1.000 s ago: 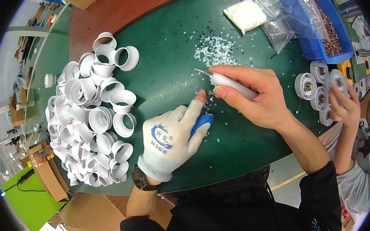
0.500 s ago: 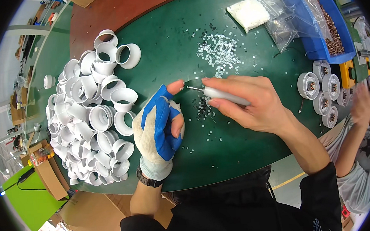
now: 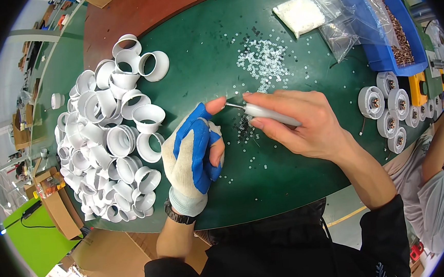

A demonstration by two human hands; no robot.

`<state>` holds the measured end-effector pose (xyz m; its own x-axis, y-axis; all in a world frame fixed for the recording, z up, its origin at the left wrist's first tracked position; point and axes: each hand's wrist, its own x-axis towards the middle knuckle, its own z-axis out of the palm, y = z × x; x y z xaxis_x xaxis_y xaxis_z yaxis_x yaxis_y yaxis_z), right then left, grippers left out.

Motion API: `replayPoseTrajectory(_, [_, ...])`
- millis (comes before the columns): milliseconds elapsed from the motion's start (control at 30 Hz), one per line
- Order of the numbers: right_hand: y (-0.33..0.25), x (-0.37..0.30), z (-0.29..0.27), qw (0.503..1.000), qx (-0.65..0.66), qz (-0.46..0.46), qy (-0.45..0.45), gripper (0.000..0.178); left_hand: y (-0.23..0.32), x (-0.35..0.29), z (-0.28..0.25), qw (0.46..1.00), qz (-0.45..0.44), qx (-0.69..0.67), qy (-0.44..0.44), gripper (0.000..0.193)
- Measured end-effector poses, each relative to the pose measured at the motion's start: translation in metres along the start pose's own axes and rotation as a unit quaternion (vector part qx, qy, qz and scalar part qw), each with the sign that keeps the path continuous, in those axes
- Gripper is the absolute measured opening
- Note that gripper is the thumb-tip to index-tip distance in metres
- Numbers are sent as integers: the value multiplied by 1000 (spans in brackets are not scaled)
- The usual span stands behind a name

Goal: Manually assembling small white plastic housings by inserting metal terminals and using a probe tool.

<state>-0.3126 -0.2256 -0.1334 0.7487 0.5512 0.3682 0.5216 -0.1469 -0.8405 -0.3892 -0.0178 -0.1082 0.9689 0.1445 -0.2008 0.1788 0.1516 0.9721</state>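
My left hand (image 3: pixel 188 159) wears a white and blue work glove with bare fingertips. Its index finger reaches out while the other fingers curl inward; whatever they may hold is hidden. Pinched in my right hand (image 3: pixel 300 120) is a slim pen-like tool with a pale grey handle (image 3: pixel 272 115) and a thin metal tip. That tip meets, or nearly meets, my left index fingertip. Beyond my hands lies a scatter of tiny white rings (image 3: pixel 263 61), with a few dark ones among them. A small cluster of tiny black rings (image 3: pixel 244 128) sits under the tool.
White pipe-like rings (image 3: pixel 122 140) form a heap at left on the green table (image 3: pixel 200 52). At far right stand a blue bin (image 3: pixel 397 64) of copper-coloured parts, a bag of white pieces (image 3: pixel 300 17) and round white fittings (image 3: pixel 371 102). Another person's arm (image 3: pixel 438 144) shows at the right edge.
My left hand has shifted slightly right, bringing its index fingertip up to the tool's tip. The right hand stays nearly still. The other person's hand has moved out of sight.
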Motion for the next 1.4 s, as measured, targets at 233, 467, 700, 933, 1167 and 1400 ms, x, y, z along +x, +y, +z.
replayPoseTrajectory(233, [0, 3, -4, 1000, 4, -18, 17, 40, 1, 2, -9, 999, 12, -41, 31, 44])
replayPoseTrajectory(467, [-19, 0, -12, 997, 27, -32, 60, 34, 24, 0, -5, 822, 236, 518, -26, 25])
replayPoseTrajectory(700, [-32, -17, -32, 993, 92, 23, 70, 28, 151, 130, 31, 851, 333, 402, 55, 11])
replayPoseTrajectory(933, [-49, -67, -44, 991, 50, -33, 116, 34, 174, 318, 27, 553, 411, 716, 110, 38])
replayPoseTrajectory(1167, [-54, -113, -113, 935, -271, 31, 225, 36, 190, 336, 8, 492, 413, 766, 22, 33])
replayPoseTrajectory(1400, [-50, -112, -149, 843, -467, 171, 203, 40, 165, 184, 17, 758, 451, 466, 76, 39])
